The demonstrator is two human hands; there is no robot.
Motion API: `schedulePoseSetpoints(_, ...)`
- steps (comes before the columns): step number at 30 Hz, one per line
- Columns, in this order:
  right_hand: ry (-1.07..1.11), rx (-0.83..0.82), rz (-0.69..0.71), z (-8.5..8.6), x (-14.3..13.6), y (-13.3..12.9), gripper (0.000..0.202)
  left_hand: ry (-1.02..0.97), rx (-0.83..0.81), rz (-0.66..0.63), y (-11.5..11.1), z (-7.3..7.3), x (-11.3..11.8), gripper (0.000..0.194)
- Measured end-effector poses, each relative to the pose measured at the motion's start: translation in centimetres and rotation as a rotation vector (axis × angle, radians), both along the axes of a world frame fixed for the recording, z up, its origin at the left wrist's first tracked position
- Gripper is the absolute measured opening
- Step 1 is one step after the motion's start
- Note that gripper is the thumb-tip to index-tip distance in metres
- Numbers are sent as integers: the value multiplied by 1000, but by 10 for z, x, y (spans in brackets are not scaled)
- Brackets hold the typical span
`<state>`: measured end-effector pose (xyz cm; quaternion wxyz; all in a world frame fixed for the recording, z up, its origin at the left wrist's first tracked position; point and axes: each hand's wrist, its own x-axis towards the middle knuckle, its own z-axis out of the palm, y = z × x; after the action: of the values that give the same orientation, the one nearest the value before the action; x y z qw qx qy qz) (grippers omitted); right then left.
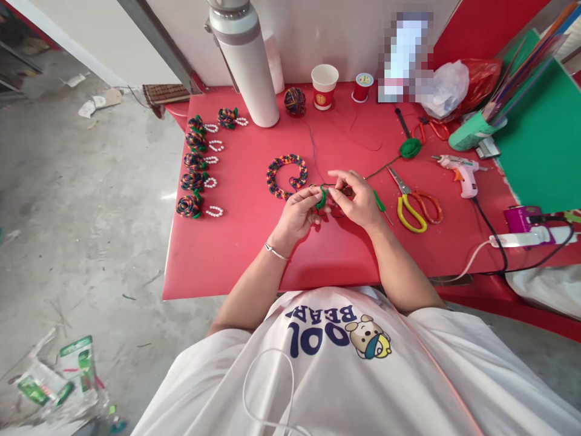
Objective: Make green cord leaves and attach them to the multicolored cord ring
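Observation:
My left hand (299, 212), with a bracelet at the wrist, pinches a small green crocheted piece (322, 197) between thumb and fingers. Close beside it, my right hand (356, 197) has its thumb and fingers drawn together on the green yarn at the piece; the fingertips partly hide it. Dark green yarn (384, 168) runs from the right hand to a small green yarn ball (410, 148). A green-handled tool with a thin metal shaft (379, 201) shows beside the right wrist. Left of the hands lies a curled multicoloured crocheted strip (273, 176).
Several yarn flowers with bead loops (189, 206) line the red table's left side. Behind stand a white bottle (249, 66), a multicoloured yarn ball (295, 101), a paper cup (324, 91) and a thread spool (362, 88). Scissors (412, 209) and a corded glue gun (466, 175) lie right.

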<state>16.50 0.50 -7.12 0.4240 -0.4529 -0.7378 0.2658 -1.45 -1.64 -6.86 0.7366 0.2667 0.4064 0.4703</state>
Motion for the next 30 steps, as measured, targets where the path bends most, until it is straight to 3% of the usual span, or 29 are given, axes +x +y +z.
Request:
schedulePoseSetpoints(6,-194,195,28,-8,2,2,33,-34,-23,8,2,-1,1,29)
schedulePoseSetpoints(10,-237,246,48,-12,2,3,36,-31,-34,36,2,-5,0,28)
schedulePoseSetpoints(16,-295,269,-28,-16,1,5,24,39,-47,24,0,-3,2,27)
schedulePoseSetpoints(22,-297,336,-105,-18,0,3,27,117,-60,-102,0,-2,2,23)
schedulePoseSetpoints(25,-243,365,-118,-17,-2,2,26,111,-50,-92,1,-3,1,21)
schedulePoseSetpoints(30,-64,237,-120,-8,-1,0,20,50,-82,-57,1,-6,2,30)
